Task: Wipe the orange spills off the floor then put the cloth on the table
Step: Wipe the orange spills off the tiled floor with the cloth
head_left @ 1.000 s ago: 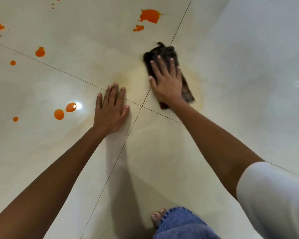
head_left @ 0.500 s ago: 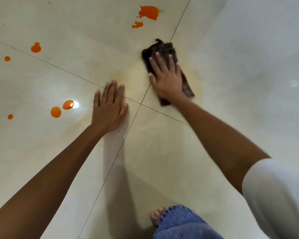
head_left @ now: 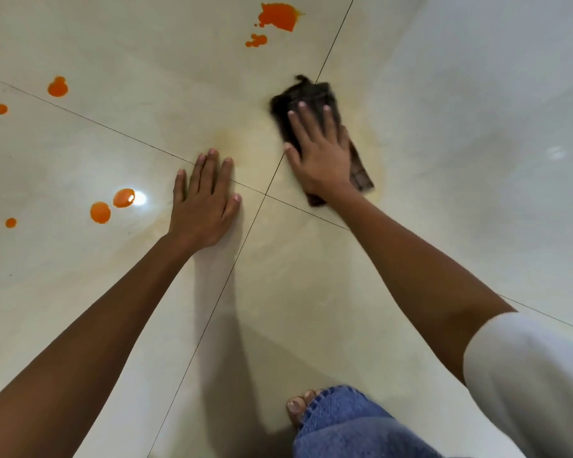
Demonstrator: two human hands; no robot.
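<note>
Cream tile floor (head_left: 444, 160): cloth (head_left: 311, 94) barely moved in 1 s, under R hand (head_left: 321, 153), fingers spread flat; L hand (head_left: 202, 206) flat, left of cloth. Orange spills (head_left: 277, 16) beyond cloth remain, wiping unfinished.

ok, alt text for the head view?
The right hand presses a dark cloth flat on a pale tiled floor, over a faint yellowish smear, while the left hand rests flat beside it. Several orange spills lie ahead and to the left.
</note>
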